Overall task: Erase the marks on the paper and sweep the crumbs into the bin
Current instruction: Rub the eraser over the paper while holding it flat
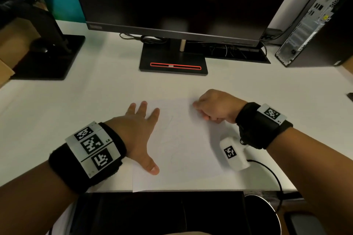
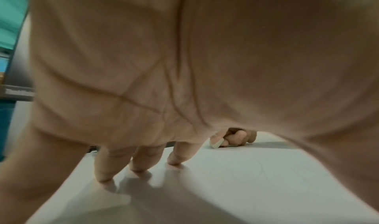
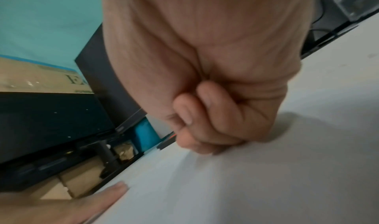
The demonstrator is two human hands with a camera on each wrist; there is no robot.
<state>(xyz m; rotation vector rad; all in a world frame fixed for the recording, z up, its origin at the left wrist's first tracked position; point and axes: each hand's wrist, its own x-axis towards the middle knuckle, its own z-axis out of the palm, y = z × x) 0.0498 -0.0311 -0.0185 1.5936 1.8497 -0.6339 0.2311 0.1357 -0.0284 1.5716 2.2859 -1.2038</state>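
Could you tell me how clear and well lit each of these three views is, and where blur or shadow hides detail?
Head view: dim, edges bowed, the pencil marks on the paper barely show. Left wrist view: the left hand fills the picture, soft; the eraser stays small but legible. Right wrist view: motion blur smears the right hand, hiding its grip.

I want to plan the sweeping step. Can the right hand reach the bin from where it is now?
Probably yes: the bin stands below the desk edge on the right hand's side, nothing between, though that hand grips the eraser.

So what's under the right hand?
The right hand pinches a white eraser against the paper. The paper beneath its fingers is covered, so any marks there can't be seen.
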